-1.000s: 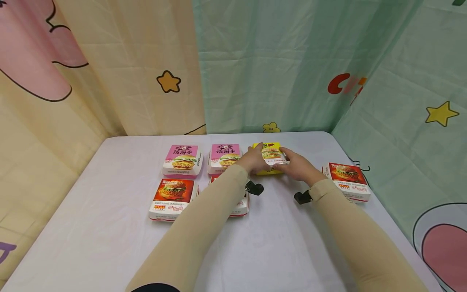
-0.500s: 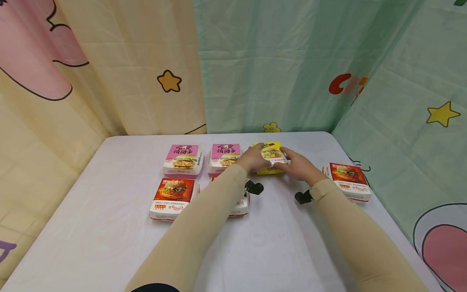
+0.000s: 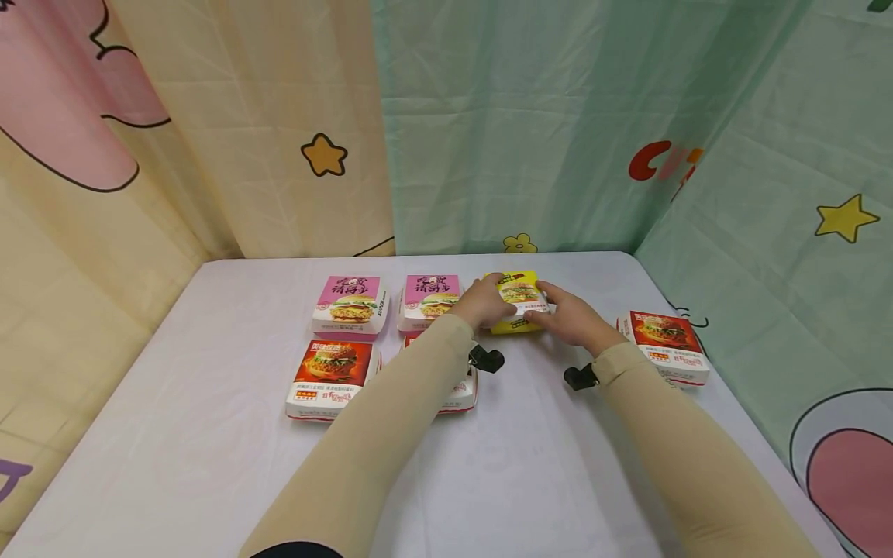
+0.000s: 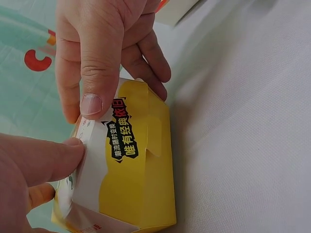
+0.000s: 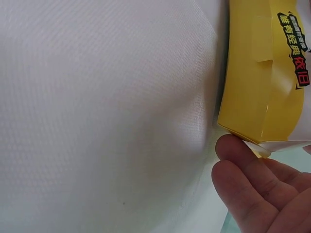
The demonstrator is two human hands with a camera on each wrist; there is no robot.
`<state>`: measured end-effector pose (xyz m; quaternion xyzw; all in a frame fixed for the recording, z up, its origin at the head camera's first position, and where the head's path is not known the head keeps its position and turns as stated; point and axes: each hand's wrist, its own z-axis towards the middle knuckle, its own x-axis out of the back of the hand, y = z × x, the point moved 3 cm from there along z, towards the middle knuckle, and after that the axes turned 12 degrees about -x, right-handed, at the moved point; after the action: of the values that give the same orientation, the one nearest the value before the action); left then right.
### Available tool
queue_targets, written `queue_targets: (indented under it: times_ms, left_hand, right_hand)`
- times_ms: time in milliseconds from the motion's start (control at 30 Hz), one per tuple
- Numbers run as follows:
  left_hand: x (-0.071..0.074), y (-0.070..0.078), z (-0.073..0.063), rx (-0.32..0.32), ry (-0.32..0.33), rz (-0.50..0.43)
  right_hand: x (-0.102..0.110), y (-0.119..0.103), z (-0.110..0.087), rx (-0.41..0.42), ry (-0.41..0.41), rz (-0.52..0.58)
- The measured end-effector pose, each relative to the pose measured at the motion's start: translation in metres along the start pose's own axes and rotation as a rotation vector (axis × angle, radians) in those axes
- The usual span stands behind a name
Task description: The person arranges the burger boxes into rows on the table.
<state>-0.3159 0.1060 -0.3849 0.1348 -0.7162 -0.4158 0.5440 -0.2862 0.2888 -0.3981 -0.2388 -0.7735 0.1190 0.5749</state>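
A yellow and white burger box (image 3: 519,292) sits near the back of the table, between both hands. My left hand (image 3: 483,304) grips its left side, the thumb (image 4: 60,154) bent onto the top near the front edge. From the other side my right hand (image 3: 574,316) holds it, thumb also on the top front and fingertips (image 5: 233,145) against the side wall. In the left wrist view the yellow front of the box (image 4: 141,179) shows its lid flap tucked in. The left fingers are partly hidden behind the box.
Two pink burger boxes (image 3: 350,302) stand left of the yellow one. In front of them are two red and white burger boxes (image 3: 331,376), one mostly behind the left sleeve. Another red box (image 3: 663,345) stands near the right edge of the white-covered table (image 3: 174,434). Curtains surround it.
Both hands stay on the yellow burger box, which has barely shifted. The other boxes have not moved.
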Motion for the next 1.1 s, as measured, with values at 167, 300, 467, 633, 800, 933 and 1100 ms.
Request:
queue_targets:
  times_ms: [167, 300, 467, 633, 800, 933, 1100]
  left_hand:
    - [0.0, 0.0, -0.001, -0.001, 0.004, 0.01]
    - [0.001, 0.001, -0.002, 0.003, 0.016, 0.011]
    - [0.002, 0.003, -0.003, -0.002, 0.027, -0.002]
    - [0.004, 0.007, -0.004, 0.001, 0.045, -0.007]
    - [0.007, 0.016, -0.006, -0.034, 0.088, 0.018]
    - [0.011, 0.03, -0.011, -0.078, 0.143, 0.024]
    - [0.007, 0.051, -0.021, -0.23, 0.175, 0.003]
  right_hand:
    - [0.001, 0.0, 0.0, 0.008, 0.003, -0.004]
    - [0.001, 0.0, -0.002, 0.003, 0.008, -0.008]
    - [0.004, -0.001, -0.004, -0.032, 0.016, -0.015]
    - [0.009, -0.002, -0.009, -0.062, 0.04, -0.031]
    - [0.02, -0.008, -0.023, -0.071, 0.094, -0.035]
    - [0.035, -0.01, -0.037, -0.066, 0.148, -0.034]
    - [0.056, -0.003, -0.056, -0.056, 0.215, -0.021]
